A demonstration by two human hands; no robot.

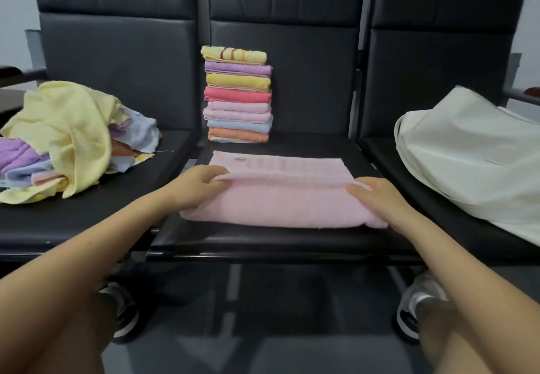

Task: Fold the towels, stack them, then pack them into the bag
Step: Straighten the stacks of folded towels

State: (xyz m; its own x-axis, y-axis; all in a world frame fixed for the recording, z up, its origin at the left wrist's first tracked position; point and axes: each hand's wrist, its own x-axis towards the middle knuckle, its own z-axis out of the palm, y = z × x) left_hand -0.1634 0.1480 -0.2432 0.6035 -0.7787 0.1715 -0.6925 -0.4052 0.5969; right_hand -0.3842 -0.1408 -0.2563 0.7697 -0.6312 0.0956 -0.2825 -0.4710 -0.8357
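Your left hand [201,182] and right hand [372,195] are pinching the pink towel [271,204] by its raised fold edge. Bare seat [263,239] is showing at 6 o'clock. The folded stack [238,96] is sitting at 12.

No legible text anywhere, the small tag [239,157] on the pink towel [277,201] too blurred

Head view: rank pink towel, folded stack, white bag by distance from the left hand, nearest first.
1. pink towel: held by the left hand, middle seat.
2. folded stack: behind, against the middle backrest.
3. white bag: right seat.
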